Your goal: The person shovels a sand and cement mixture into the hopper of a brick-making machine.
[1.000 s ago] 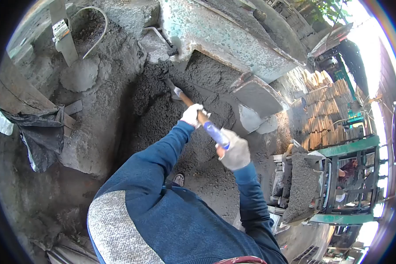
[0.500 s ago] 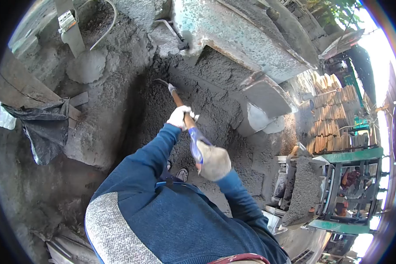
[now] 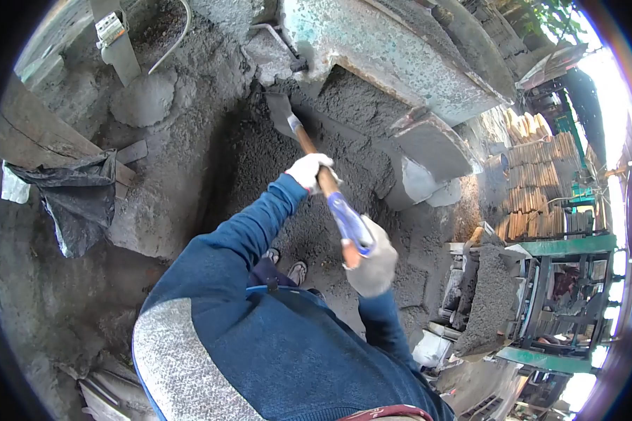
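A long-handled tool with a wooden shaft (image 3: 305, 140), a flat grey blade (image 3: 279, 111) and a blue-wrapped handle end (image 3: 349, 219) slants across the middle. My left hand (image 3: 312, 172), in a white glove, is wrapped round the wooden shaft. Nearer to my body, my right hand (image 3: 372, 259), in a greyish glove with a bare thumb showing, grips the blue handle end. The blade lies over dark, damp, gritty material (image 3: 260, 151) beside the pale green metal structure (image 3: 393, 52).
A black plastic sheet (image 3: 81, 200) hangs from a wooden beam (image 3: 35, 133) at left. Stacked tiles (image 3: 537, 182) stand at right, above a green-framed machine (image 3: 565, 247) and a belt of grey material (image 3: 486, 295). My feet (image 3: 297, 272) are below the tool.
Both hands have moved right, and my right hand also slightly downward on screen. The blade has turned to show its flat face and has shifted up and right.
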`<state>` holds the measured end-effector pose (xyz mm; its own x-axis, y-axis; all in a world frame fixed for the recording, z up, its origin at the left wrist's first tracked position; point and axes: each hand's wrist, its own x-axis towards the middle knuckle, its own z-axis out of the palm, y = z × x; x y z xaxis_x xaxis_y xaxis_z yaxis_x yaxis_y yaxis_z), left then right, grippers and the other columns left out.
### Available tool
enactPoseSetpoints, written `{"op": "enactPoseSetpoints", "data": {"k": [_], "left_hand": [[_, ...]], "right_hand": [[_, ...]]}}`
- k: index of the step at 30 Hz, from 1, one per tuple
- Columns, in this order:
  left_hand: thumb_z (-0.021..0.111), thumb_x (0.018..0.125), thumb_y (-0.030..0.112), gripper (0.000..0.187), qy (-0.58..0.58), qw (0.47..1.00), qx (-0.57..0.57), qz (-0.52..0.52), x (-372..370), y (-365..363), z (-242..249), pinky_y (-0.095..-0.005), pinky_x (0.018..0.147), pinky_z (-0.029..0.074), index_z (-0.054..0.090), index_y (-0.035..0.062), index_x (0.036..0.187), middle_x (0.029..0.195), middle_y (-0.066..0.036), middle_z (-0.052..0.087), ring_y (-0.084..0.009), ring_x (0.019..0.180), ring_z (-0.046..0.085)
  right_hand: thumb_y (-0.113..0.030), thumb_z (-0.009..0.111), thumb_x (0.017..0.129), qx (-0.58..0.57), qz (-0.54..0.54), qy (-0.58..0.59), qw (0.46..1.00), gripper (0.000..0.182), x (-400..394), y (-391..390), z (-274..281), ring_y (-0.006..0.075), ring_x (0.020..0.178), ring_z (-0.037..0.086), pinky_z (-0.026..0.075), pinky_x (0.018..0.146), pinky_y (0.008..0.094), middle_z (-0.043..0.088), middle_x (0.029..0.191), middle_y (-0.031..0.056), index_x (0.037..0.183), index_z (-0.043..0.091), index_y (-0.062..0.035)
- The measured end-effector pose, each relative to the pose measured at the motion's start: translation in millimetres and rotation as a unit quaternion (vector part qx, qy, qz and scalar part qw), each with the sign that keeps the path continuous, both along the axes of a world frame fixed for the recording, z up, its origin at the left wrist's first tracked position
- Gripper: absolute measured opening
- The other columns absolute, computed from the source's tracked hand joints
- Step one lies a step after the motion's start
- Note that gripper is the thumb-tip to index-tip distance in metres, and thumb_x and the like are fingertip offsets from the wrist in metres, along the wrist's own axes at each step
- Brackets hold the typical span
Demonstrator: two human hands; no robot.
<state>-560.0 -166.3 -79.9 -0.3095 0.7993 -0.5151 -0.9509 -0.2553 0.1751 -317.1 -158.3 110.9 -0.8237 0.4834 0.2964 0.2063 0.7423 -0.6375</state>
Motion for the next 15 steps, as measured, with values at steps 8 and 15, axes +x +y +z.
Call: {"op": "enactPoseSetpoints", "data": {"k": [8, 15], "left_hand": [[0.069, 0.085, 0.011, 0.020, -0.036, 0.986, 0.164, -0.013, 60.3, -2.0, 32.1, -0.0542, 0.094, 0.054, 0.059, -0.0020, 0.096, 0.090, -0.021, 0.065, -0.0392, 0.090, 0.067], [0.069, 0.086, 0.013, 0.019, -0.064, 0.982, 0.167, 0.053, 119.2, 2.2, 0.5, -0.0549, 0.093, 0.055, 0.060, -0.0005, 0.095, 0.090, -0.020, 0.066, -0.0380, 0.089, 0.068]], "right_hand": [[-0.005, 0.080, 0.071, 0.158, 0.132, -0.019, 0.978, 0.048, 51.7, 39.3, 65.4, 0.0276, 0.084, 0.074, 0.059, 0.076, 0.0353, 0.073, 0.098, 0.0134, 0.117, 0.066, -0.0017], [-0.006, 0.079, 0.070, 0.166, 0.162, -0.037, 0.972, 0.049, 92.4, 53.8, 42.3, 0.0284, 0.084, 0.074, 0.059, 0.076, 0.0355, 0.073, 0.097, 0.0142, 0.118, 0.066, -0.0021]]}}
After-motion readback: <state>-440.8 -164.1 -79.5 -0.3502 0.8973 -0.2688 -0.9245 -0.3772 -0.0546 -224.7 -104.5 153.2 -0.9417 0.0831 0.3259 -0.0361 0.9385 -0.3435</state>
